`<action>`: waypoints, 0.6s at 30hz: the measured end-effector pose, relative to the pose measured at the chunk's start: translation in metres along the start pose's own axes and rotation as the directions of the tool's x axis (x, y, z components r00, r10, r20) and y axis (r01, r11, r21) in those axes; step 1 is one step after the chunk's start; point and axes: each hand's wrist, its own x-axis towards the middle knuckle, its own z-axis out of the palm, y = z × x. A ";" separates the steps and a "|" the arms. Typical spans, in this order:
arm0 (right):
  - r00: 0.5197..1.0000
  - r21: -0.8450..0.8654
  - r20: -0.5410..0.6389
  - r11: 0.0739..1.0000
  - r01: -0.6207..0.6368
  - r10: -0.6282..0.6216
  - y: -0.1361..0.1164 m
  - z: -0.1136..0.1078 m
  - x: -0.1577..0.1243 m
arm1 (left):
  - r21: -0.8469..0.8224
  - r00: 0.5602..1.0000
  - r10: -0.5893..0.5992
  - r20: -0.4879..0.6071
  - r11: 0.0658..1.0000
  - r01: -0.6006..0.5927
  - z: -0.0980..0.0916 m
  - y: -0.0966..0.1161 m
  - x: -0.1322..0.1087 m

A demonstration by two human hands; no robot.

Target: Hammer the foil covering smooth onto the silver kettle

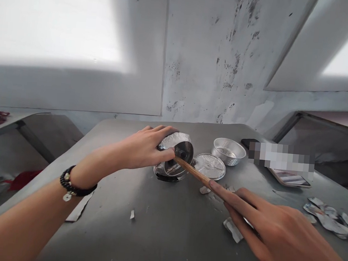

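My left hand (150, 146) is wrapped over a round metal pot (177, 139), which lies tilted on the grey table (152, 234) with its mouth facing me and to the right. Pale, crinkled patches cover its outside, and its inside looks dark. Between the fingers of my right hand (266, 226) is a slim wooden stick (196, 173), index finger stretched along it. The stick's far end reaches the pot's mouth beside my left thumb; that tip is hard to make out. Just right of the pot lies a flat round metal disc (212, 167), near a perforated metal bowl (229, 151).
A phone (293, 178) lies on the right, partly blurred, beside a dark object (248, 144). Crumpled scraps (326, 217) are at the right edge, another scrap (232, 230) by my right hand, and a pale strip (79, 209) under my left forearm. A stained wall (204, 68) stands behind.
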 end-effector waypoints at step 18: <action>0.994 -0.157 -0.092 0.987 0.036 -0.051 -0.004 -0.001 0.003 | -0.008 1.000 -0.024 0.013 1.000 0.024 -0.002 0.000 -0.002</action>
